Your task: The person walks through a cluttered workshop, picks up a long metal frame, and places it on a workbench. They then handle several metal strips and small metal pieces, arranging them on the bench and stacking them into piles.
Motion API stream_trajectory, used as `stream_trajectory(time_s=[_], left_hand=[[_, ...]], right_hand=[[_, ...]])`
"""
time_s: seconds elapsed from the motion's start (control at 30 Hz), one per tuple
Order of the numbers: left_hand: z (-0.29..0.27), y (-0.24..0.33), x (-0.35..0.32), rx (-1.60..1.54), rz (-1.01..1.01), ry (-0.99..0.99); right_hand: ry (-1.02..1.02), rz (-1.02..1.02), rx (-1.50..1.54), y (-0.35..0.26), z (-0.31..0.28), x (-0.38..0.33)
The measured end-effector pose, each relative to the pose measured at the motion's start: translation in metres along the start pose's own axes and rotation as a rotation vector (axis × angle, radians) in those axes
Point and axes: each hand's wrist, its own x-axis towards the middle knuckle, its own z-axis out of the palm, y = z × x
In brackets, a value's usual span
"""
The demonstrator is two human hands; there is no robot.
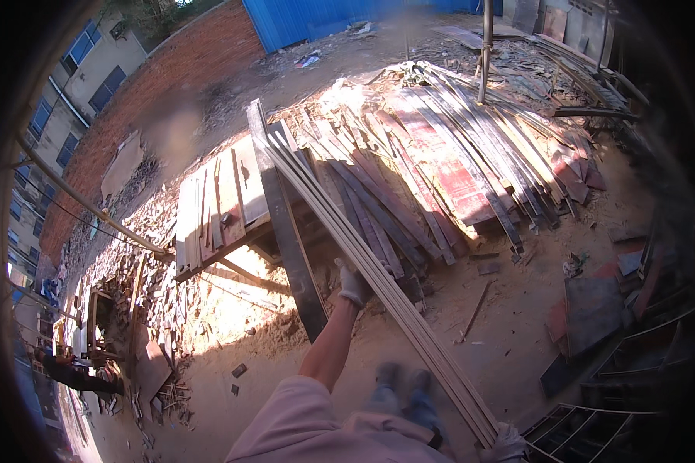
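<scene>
A bundle of long, thin wooden strips (409, 315) slants across the view, from the work table at upper left down to the lower right. My right hand (505, 444), in a pale work glove, is closed round the bundle's near end. My left hand (353, 284), gloved too, holds the bundle farther along; its thumb shows on the left side and its fingers are mostly hidden under the strips. Left of the bundle, a wide dark plank (292, 247) leans with its upper end across the table's edge.
A low wooden table (208, 255) carries several short boards. Long boards lie piled (455, 162) beyond my hands. Dark panels (594, 312) and metal frames (575, 432) lie at right. A pole (486, 54) rises at the back. Wood scraps (162, 339) cover the left ground.
</scene>
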Motion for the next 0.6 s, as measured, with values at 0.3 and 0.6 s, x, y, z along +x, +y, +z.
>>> stream_trajectory(time_s=[0.3, 0.6], left_hand=[[0.016, -0.159, -0.049, -0.253, -0.162, -0.049], [0.077, -0.331, 0.036, -0.082, -0.324, -0.481]], right_hand=[[-0.044, 0.173, 0.028, 0.042, 0.041, 0.014], [-0.332, 0.562, -0.069, 0.258, 0.039, -0.024]])
